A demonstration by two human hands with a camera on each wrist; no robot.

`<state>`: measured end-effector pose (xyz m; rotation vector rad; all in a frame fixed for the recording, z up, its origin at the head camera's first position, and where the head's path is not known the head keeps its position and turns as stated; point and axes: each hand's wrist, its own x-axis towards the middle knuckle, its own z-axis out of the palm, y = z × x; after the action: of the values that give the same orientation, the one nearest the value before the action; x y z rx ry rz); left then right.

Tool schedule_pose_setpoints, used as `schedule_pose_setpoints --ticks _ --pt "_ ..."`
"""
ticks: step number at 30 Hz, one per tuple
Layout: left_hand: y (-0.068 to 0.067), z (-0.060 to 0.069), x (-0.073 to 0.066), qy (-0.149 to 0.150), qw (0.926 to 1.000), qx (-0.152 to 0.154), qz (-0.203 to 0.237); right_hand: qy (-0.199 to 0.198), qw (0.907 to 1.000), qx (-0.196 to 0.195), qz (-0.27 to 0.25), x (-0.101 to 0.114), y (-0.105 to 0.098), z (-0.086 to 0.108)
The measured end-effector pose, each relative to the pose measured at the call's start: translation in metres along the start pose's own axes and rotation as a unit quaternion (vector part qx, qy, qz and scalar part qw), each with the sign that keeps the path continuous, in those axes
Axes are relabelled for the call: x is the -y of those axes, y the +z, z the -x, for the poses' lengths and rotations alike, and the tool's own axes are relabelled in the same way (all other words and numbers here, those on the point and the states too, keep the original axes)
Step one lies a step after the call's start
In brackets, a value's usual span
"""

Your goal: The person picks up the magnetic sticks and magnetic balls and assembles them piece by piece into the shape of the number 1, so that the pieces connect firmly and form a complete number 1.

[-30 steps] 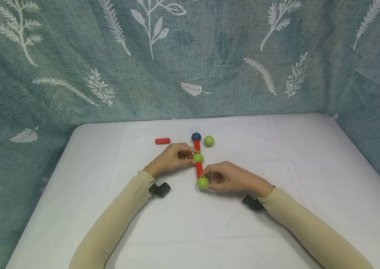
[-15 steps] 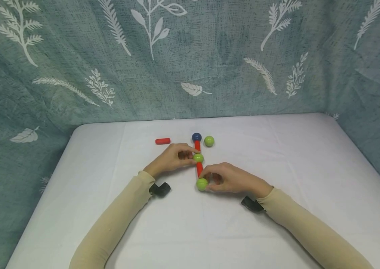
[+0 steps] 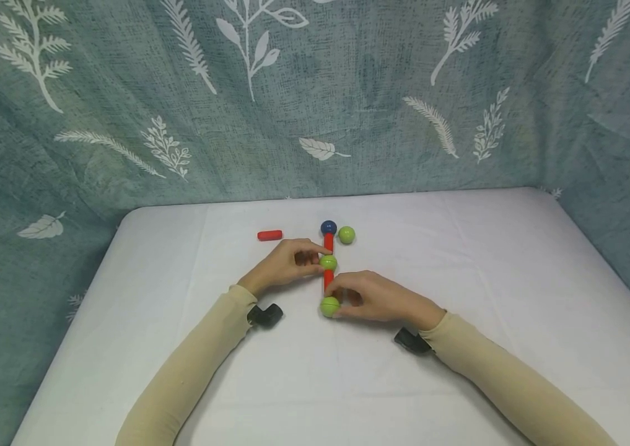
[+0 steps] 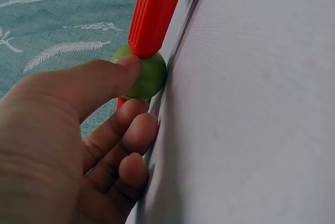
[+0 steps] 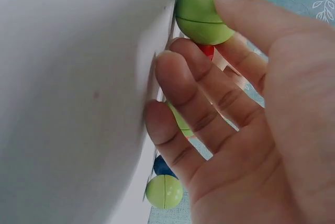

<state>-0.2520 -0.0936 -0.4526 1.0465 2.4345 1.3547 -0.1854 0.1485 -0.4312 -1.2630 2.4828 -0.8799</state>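
A ball-and-rod chain on the desk looks joined, left hand pinching its middle green ball, right hand its near green ball, while a red rod and spare green ball lie unattached.

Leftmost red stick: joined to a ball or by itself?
By itself: the leftmost red stick lies on the white tabletop, both ends bare.

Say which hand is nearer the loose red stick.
Left. The left hand is close beside the loose red stick; the right hand is farther off to the right.
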Motion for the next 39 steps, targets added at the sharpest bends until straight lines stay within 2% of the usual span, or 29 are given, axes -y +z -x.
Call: schedule_pose_setpoints --ticks 8,16,27,39 --pt "0.0004 -0.0003 -0.0004 0.009 0.9999 -0.005 0.000 0.003 1.0000 0.003 -0.007 0.0020 -0.0010 0.0010" --pt "0.0010 0.0004 -0.0003 0.009 0.9999 -0.007 -0.001 -0.003 0.9999 0.000 0.012 0.0018 -0.0003 0.0013" --pt "0.0012 0.0010 0.0009 0.006 0.9999 -0.009 -0.008 -0.009 0.9999 0.006 -0.012 -0.0023 0.0002 0.0015" --pt "0.0000 0.0006 -0.0003 0.002 1.0000 -0.008 -0.003 0.006 0.9998 0.009 -0.014 0.0006 0.0008 0.0020"
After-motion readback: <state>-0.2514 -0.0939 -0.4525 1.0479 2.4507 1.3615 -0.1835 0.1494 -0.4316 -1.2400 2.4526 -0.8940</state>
